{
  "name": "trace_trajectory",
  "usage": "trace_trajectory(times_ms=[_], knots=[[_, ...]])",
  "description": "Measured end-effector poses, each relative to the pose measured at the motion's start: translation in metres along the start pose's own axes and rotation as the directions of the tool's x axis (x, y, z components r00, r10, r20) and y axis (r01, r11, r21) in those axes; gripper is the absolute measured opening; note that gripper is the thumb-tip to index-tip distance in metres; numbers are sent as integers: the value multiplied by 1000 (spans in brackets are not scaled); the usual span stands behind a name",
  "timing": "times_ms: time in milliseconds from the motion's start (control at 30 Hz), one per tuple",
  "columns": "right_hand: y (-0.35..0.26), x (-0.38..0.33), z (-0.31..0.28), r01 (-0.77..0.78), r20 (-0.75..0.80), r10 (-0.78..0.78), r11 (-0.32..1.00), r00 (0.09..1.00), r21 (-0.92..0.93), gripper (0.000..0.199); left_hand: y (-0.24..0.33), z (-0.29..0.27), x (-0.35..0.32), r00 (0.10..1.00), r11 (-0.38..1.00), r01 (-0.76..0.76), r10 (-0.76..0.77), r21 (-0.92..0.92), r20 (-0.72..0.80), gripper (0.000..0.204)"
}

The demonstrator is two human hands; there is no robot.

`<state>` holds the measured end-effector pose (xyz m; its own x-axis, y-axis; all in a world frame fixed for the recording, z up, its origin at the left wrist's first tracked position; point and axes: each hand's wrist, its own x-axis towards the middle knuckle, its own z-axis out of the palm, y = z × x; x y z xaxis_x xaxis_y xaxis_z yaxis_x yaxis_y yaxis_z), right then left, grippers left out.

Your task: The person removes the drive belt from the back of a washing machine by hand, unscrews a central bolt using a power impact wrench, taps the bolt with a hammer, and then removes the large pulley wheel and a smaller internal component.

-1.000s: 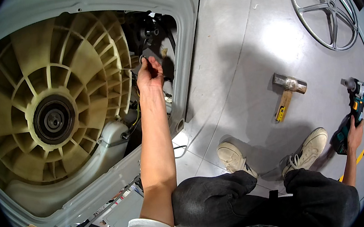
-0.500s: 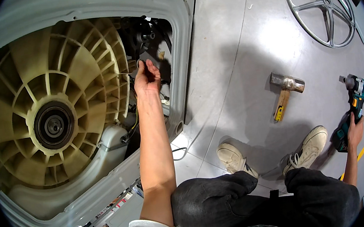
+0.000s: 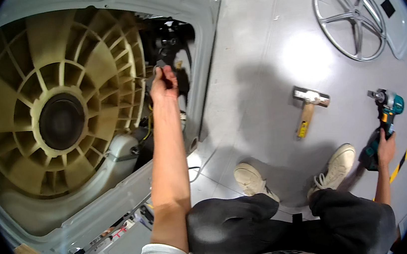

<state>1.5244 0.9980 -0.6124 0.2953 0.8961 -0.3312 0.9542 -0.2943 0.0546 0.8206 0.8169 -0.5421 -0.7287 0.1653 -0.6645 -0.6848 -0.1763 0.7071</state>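
My left hand point(image 3: 164, 85) reaches into the opened back of a washing machine, in the gap right of its cream ribbed plastic tub point(image 3: 103, 83). Its fingers are curled with the palm turned up; what they hold, if anything, I cannot make out. Dark parts and hoses point(image 3: 168, 43) lie just beyond the fingertips. On the far right, my right hand point(image 3: 385, 149) grips the handle of a teal and black cordless impact wrench point(image 3: 389, 108), its socket end pointing up and left above the floor. A dark round hub point(image 3: 62, 121) sits at the tub's centre.
A hammer point(image 3: 306, 107) with a wooden handle lies on the tiled floor, between me and a spoked metal pulley wheel point(image 3: 356, 12). The machine's grey metal frame point(image 3: 206, 61) edges the opening. A white panel point(image 3: 396, 30) and a yellow-black floor stripe point(image 3: 405, 154) are at right.
The view has shifted, so the floor items appear a little further left and the tub higher. My left hand stays inside the opening, and my right hand still holds the impact wrench.
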Motion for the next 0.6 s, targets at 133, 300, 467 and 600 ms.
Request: trace_trajectory(times_ms=[133, 300, 467, 600], knots=[[-9, -9, -8, -51, 34, 48, 996, 998, 78, 52, -2, 1, -10, 986, 994, 50, -64, 93, 156, 28], [-18, -14, -17, -50, -8, 51, 994, 999, 93, 50, -9, 5, -16, 984, 956, 73, -116, 284, 136, 32], [-21, -18, -21, -32, -51, 38, 995, 998, 99, 48, -21, 13, -44, 989, 765, -116, 29, 634, 147, 43], [-21, -19, -24, -25, -53, 31, 993, 998, 114, 48, -40, 26, -77, 976, 440, -216, 94, 872, 195, 78]])
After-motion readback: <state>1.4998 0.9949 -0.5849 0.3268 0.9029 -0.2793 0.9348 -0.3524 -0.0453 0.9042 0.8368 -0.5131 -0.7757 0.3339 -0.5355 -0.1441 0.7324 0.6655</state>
